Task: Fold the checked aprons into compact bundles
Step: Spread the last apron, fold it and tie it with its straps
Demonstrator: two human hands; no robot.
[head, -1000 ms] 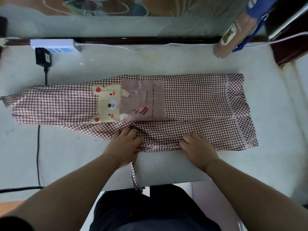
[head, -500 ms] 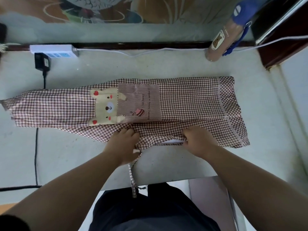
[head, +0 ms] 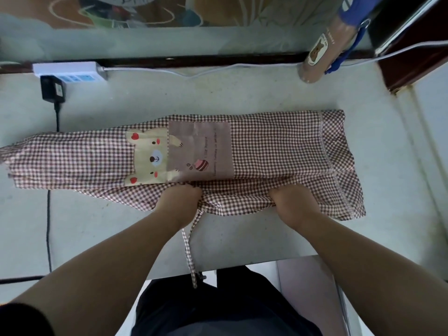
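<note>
Both hands have pushed further in since half a second ago, from the apron's near hem up to the fold line beneath the bear patch, carrying the near flap with them.

Head view only. Checked apron (head: 266,146) lies lengthwise across the pale table (head: 242,93), already folded into a long strip, bear patch (head: 149,158) and pocket panel (head: 200,149) facing up. Left hand (head: 179,202) is curled closed on gathered cloth just below the bear patch. Right hand (head: 291,202) is likewise bunched on the near flap, fingers tucked under fabric and hidden. Apron tie (head: 190,251) trails from the left hand's grip toward the near table edge and hangs over it.

Around: white power strip (head: 70,71) at the far left edge, black adapter (head: 53,89) plugged beside it, its black cord (head: 48,226) running down under the apron's left part. White cable (head: 218,67) runs along the back. Rolled brown bundle with a bear label (head: 320,54) leans at far right, well apart from the apron.
</note>
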